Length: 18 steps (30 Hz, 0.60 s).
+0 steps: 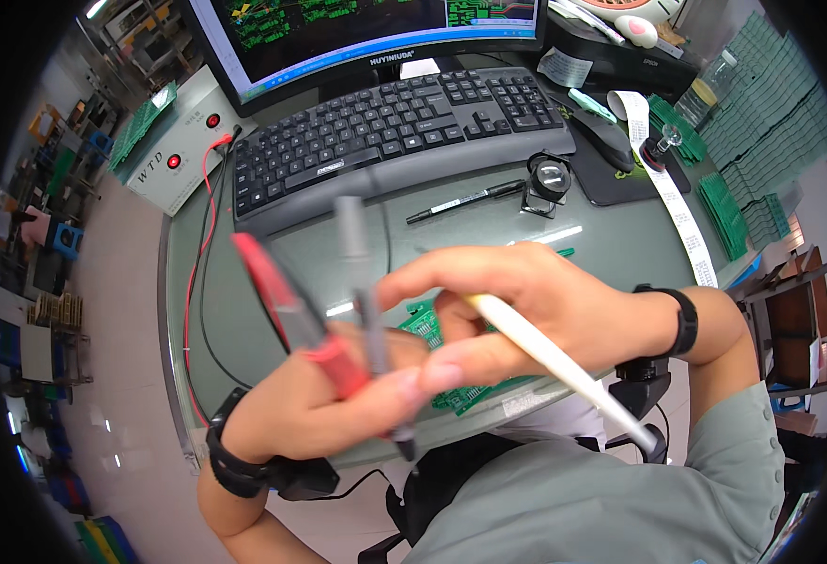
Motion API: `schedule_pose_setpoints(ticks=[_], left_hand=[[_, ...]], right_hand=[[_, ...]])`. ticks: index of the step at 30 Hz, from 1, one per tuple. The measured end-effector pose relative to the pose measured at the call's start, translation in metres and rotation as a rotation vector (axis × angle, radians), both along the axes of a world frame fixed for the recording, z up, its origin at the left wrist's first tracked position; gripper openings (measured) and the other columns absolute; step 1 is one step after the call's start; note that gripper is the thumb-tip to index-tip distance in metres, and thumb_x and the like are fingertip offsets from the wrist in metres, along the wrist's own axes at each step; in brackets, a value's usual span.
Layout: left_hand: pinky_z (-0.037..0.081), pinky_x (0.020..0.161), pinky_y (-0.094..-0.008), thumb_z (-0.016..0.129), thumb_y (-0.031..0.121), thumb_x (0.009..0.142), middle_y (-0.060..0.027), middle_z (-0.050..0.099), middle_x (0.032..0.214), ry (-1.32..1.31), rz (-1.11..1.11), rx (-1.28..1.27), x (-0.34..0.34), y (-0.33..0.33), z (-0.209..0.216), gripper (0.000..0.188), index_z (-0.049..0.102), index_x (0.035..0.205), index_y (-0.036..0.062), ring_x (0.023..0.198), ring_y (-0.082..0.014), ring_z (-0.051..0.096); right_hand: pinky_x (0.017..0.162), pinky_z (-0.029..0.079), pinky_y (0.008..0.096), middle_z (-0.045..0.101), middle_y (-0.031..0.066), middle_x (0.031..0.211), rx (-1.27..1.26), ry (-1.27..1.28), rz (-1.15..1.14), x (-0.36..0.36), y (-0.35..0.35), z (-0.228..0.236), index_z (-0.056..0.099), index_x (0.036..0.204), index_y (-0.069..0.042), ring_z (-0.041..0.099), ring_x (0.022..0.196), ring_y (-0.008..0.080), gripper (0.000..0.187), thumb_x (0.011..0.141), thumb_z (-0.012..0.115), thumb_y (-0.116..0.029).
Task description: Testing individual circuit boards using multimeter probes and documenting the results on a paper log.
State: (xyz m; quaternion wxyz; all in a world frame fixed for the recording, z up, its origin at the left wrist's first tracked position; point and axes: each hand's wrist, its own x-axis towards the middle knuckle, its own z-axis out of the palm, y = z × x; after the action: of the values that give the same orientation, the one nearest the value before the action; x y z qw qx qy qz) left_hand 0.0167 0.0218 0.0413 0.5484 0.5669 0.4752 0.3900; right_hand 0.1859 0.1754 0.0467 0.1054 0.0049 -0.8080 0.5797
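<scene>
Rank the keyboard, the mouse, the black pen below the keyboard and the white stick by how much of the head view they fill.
1. Keyboard, clearly.
2. White stick in the right hand; being nearer the camera probably makes it look bigger.
3. Mouse.
4. Black pen, a thin strip.

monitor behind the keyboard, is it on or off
On: the monitor is lit, showing green patterns on a dark background.
</scene>
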Motion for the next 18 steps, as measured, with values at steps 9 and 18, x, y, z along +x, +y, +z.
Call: schedule_pose_setpoints(ticks=[9, 18], left_hand=[[0.054, 0.075, -0.0326, 0.059, 0.029, 0.096, -0.007, 0.055, 0.087, -0.339, 0.338, 0.18, -0.019, -0.003, -0.041, 0.026, 0.055, 0.088, 0.0044, 0.084, -0.013, 0.058], [0.055, 0.095, -0.0463, 0.072, 0.008, 0.083, -0.0047, 0.05, 0.088, -0.38, 0.368, 0.054, -0.014, 0.0, -0.052, 0.025, 0.047, 0.086, 0.0084, 0.078, -0.0099, 0.056]], right_hand=[[0.052, 0.042, 0.0196, 0.057, -0.0008, 0.071, -0.395, -0.148, -0.157, 0.02, 0.017, -0.027, 0.046, 0.088, -0.007, 0.055, 0.061, 0.004, 0.026, 0.088, 0.072, -0.015], [0.052, 0.038, 0.022, 0.051, -0.0027, 0.071, -0.234, -0.087, -0.243, 0.025, 0.019, -0.057, 0.045, 0.086, -0.007, 0.049, 0.063, 0.0027, 0.028, 0.088, 0.07, -0.018]])
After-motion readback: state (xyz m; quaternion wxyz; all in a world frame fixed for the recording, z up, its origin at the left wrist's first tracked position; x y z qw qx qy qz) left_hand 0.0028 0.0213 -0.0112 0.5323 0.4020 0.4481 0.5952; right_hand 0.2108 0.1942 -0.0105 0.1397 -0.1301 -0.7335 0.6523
